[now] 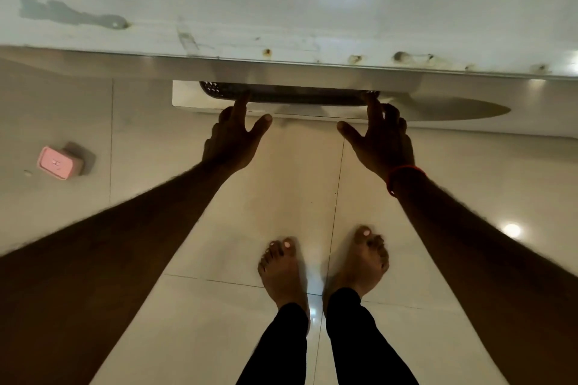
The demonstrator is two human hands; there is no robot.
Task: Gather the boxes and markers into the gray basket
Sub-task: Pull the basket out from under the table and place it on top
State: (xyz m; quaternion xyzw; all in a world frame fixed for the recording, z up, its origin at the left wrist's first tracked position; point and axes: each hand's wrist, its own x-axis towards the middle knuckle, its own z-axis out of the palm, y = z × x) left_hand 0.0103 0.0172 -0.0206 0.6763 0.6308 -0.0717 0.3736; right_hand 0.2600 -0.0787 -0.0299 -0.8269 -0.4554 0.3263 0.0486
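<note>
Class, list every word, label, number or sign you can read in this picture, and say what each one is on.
No text can be read anywhere.
Pink box on the floor: a small mark on its top, too small and blurred to read.
Gray basket under the white table: only a mesh pattern shows, no label.

Floor [250, 197]: large glossy cream ceramic tiles, thin dark grout lines, one seam running lengthwise through centre. Round ceiling-light glare spot [512, 230] on tile at right; softer reflections along centre seam.

White painted tabletop [281, 9] spans upper part of view, front edge running left to right. Surface worn: grey patch of chipped paint [62, 12] at left, scuff streaks mid-span, row of rust-coloured pits [403, 57] along front edge at right. Diffuse light reflection on top at right. Table casts broad shadow on floor beneath its edge.
</note>
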